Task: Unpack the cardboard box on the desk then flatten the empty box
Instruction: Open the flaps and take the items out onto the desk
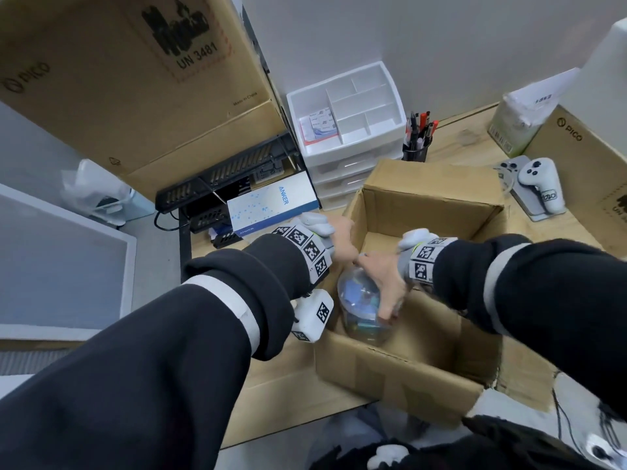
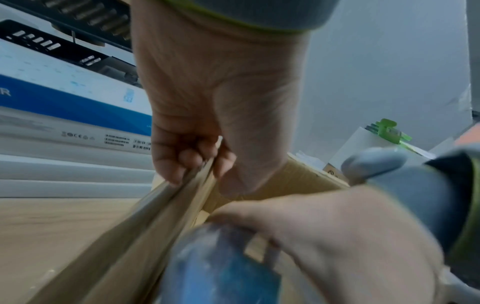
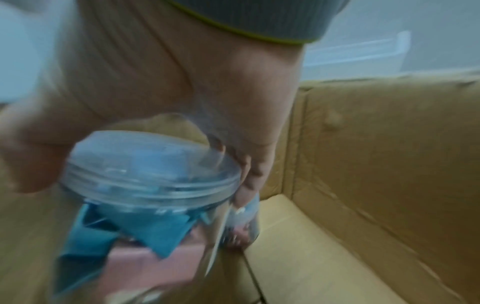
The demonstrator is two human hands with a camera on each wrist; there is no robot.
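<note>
The left hand (image 1: 341, 239) curls over the left wall of the open cardboard box (image 1: 437, 195), fingers and thumb pinching the cardboard edge. The right hand (image 1: 383, 279) reaches down into the box, fingers wrapped round a clear plastic jar (image 1: 356, 300) holding blue pieces, at the box's 8 o'clock corner. On the counter (image 1: 461, 137), at 10 o'clock, a white-and-blue carton (image 1: 271, 205) reads "ANKER"; larger boxes read "PICO" and "UN 3481".

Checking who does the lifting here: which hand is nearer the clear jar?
Right. The right hand grips the clear jar inside the cardboard box; the left hand pinches the box's left wall beside it.
</note>
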